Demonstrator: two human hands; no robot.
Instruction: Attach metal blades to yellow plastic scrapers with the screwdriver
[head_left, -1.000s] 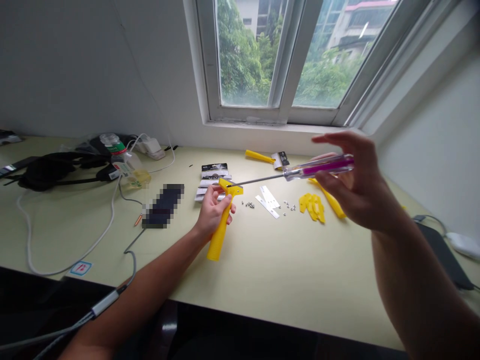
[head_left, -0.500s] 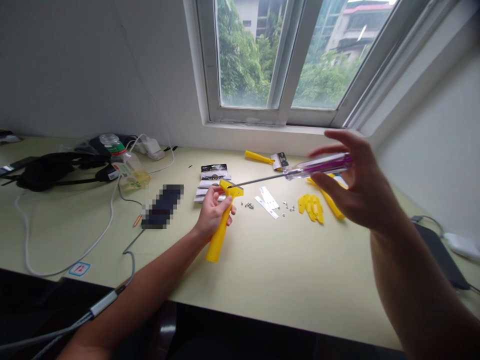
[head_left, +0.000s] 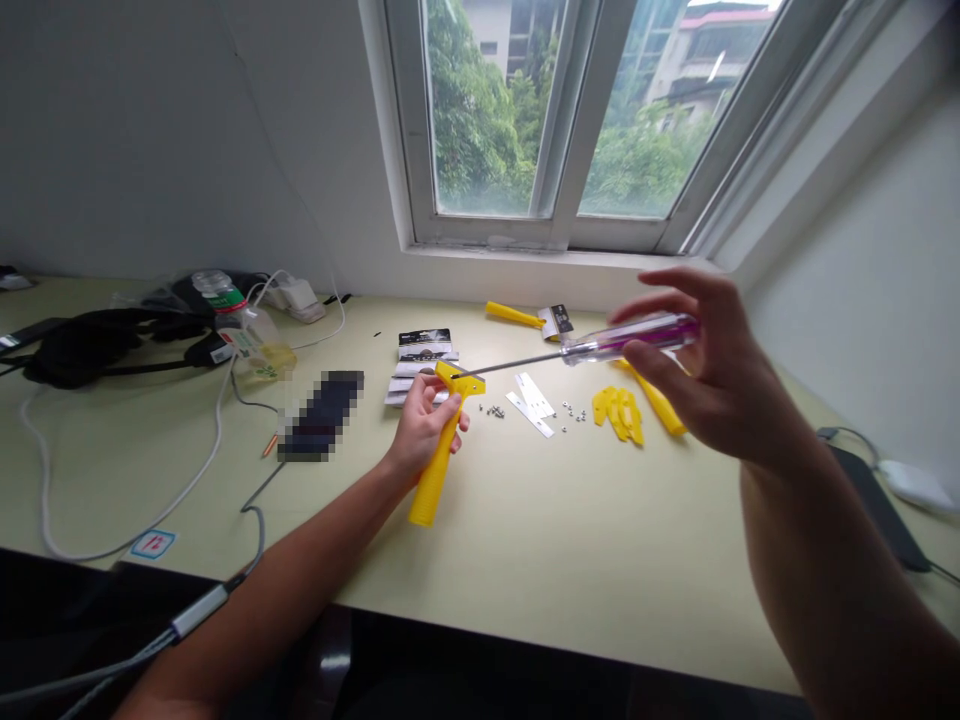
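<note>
A yellow scraper (head_left: 437, 470) is gripped near its head by my left hand (head_left: 421, 420), its handle slanting down toward me. My right hand (head_left: 712, 370) has its fingers around the clear and purple handle of a screwdriver (head_left: 630, 338). The screwdriver's shaft runs left, and its tip meets the scraper's head at a screw hole. Small screws (head_left: 495, 411), white blades (head_left: 534, 400) and nuts (head_left: 576, 412) lie on the table to the right of the scraper. Yellow plastic pieces (head_left: 619, 414) and another yellow handle (head_left: 656, 395) are below my right hand.
Behind my left hand lie card packages (head_left: 424, 345). A yellow scraper with a black card (head_left: 517, 315) is near the window wall. On the left are a blurred-out dark phone-like object (head_left: 322, 415), a bottle (head_left: 255, 335), a black headset (head_left: 127, 345) and cables.
My right hand's fingers have shifted slightly on the screwdriver handle. The tip stays at the scraper's head, and the whole view has moved a little.
</note>
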